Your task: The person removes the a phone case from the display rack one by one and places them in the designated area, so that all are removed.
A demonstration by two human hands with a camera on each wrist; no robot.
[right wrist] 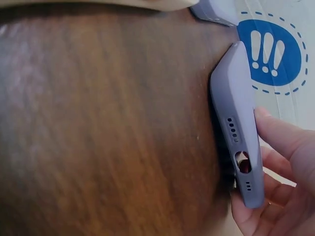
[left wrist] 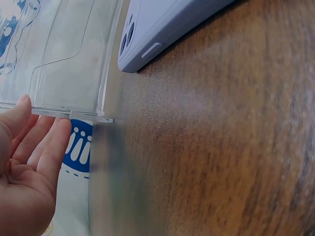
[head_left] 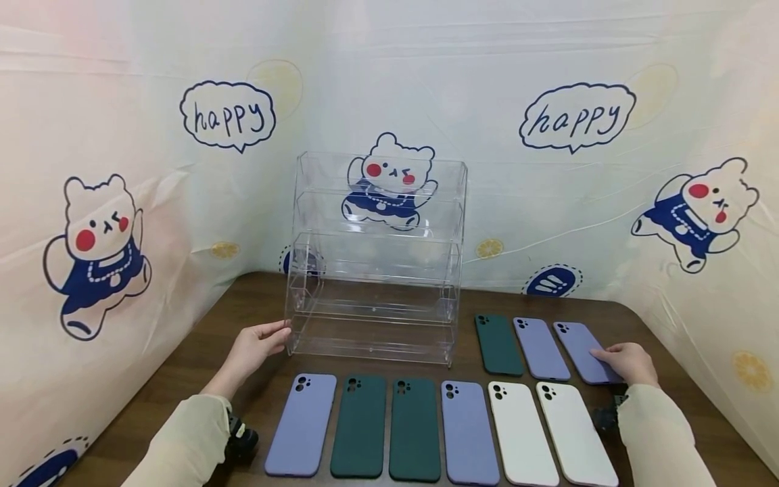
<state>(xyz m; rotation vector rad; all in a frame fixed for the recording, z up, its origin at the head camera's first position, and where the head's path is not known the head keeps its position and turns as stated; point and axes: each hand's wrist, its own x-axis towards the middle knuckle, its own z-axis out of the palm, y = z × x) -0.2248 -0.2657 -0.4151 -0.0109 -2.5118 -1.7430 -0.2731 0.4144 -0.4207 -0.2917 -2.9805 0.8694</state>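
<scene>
A clear tiered display rack [head_left: 371, 353] stands upright at the back middle of the table. My left hand [head_left: 258, 345] touches its lower left side, and in the left wrist view the straight fingers [left wrist: 47, 147] and the thumb meet the side panel. At the right, my right hand [head_left: 629, 363] pinches the lower right edge of a purple phone case [head_left: 583, 348]. The right wrist view shows the thumb on the back of this phone case [right wrist: 241, 108] and fingers beneath its edge. Beside it lie another purple phone case [head_left: 541, 348] and a green one [head_left: 499, 345].
Along the front lies a row of cases: a purple case [head_left: 301, 426], two green cases [head_left: 358, 426], another purple case [head_left: 470, 433] and two white cases [head_left: 523, 433]. Printed cloth [head_left: 487, 40] surrounds the brown wooden table [head_left: 243, 304].
</scene>
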